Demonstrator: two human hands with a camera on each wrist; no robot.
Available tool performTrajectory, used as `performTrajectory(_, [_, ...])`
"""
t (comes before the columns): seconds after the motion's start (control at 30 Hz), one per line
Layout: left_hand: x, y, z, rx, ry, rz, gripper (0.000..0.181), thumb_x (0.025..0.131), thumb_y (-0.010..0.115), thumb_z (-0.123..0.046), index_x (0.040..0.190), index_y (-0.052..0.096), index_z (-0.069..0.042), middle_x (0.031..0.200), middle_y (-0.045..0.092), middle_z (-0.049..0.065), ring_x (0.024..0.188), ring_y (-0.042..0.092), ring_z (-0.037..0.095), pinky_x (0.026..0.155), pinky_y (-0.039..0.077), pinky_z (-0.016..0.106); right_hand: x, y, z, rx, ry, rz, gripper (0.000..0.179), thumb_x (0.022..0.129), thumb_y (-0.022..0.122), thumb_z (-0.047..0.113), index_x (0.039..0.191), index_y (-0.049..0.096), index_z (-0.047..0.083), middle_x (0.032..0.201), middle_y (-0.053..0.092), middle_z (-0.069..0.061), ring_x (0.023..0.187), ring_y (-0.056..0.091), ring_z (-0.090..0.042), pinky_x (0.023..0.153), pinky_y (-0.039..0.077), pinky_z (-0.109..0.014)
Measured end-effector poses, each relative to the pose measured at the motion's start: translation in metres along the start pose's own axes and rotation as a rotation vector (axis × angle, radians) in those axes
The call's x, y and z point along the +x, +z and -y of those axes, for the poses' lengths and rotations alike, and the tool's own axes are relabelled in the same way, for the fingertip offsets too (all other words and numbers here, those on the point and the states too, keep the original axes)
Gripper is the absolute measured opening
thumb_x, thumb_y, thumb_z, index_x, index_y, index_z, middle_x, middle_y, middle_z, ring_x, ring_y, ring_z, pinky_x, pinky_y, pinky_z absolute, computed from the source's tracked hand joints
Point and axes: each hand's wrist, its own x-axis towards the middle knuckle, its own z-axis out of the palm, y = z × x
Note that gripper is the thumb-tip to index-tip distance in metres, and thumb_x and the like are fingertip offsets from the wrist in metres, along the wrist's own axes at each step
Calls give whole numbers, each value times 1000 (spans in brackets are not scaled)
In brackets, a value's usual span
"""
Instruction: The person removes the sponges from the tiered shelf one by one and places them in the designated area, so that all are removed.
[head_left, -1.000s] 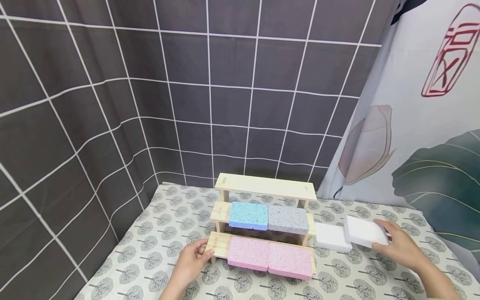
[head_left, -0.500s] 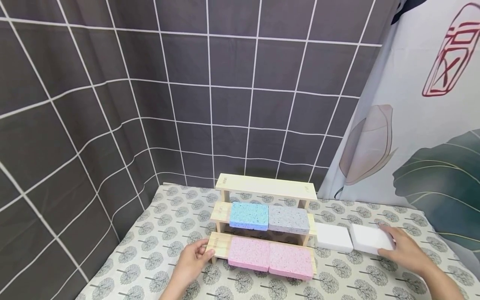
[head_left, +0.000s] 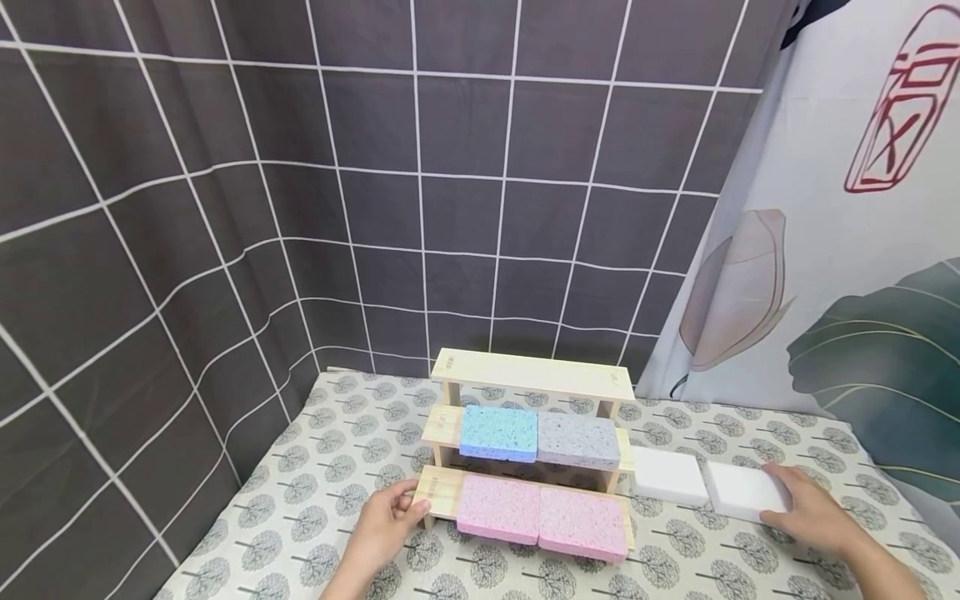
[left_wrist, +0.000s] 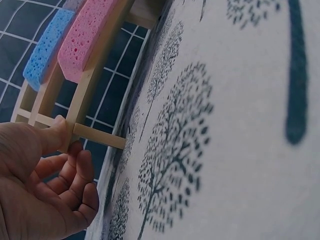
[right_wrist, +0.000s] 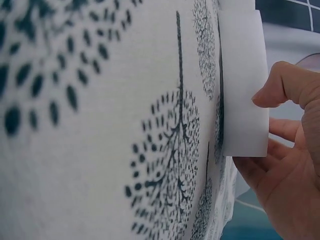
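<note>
A three-tier wooden rack (head_left: 532, 372) stands on the table. Two pink sponges (head_left: 498, 505) lie side by side on its lowest shelf, a blue sponge (head_left: 498, 431) and a grey sponge (head_left: 577, 439) on the middle one. My left hand (head_left: 381, 521) pinches the left end of the lowest shelf between thumb and fingers, as the left wrist view also shows. Right of the rack, one white sponge block (head_left: 670, 475) rests on the cloth. Beside it, my right hand (head_left: 813, 512) grips a second white sponge block (right_wrist: 245, 82) low at the cloth, thumb on its near side, other fingers round its end.
A cream cloth with tree prints (head_left: 300, 533) covers the table. Behind hangs a dark curtain (head_left: 465, 208) with white grid lines; a white curtain (head_left: 817, 250) with leaf patterns hangs at the right.
My right hand has lowered the second white block from above the first one's edge and shifted it right, so it lies beside it. My left hand keeps its grip on the rack.
</note>
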Motion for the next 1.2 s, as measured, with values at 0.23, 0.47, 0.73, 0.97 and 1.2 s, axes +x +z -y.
performTrajectory(0.23, [-1,0,-1,4,3,3,51,91,73,-12,130,56,16,82,63,4,71,57,17,58,51,24,-4,1,-2,25,36,36,81,81,76,19,138,35,-23,134,28,-53,120,30,-72,95,27,-82])
performTrajectory(0.47, [-1,0,0,16,-6,-4,52,91,73,-12,130,56,15,83,63,4,71,57,17,58,52,24,-6,-4,5,48,40,-12,66,100,55,24,146,28,-14,140,24,-46,121,29,-69,93,26,-83])
performTrajectory(0.73, [-1,-1,-1,2,-10,-2,51,91,73,-12,130,56,16,82,63,5,70,57,17,57,51,24,-6,-5,28,74,-97,-293,59,95,67,19,142,44,-9,133,46,-38,112,51,-52,90,47,-59])
performTrajectory(0.97, [-1,0,-2,-6,-14,2,52,91,73,-13,131,55,16,82,64,5,70,58,18,56,51,24,2,-4,50,160,-227,-366,57,87,76,10,135,52,-10,123,59,-32,101,38,22,82,30,4])
performTrajectory(1.2, [-1,0,-2,-22,-13,12,53,92,72,-11,132,53,18,83,65,6,70,60,20,57,52,25,6,-3,80,234,-305,-418,55,81,76,-3,131,55,-13,118,62,-32,104,39,24,85,36,3])
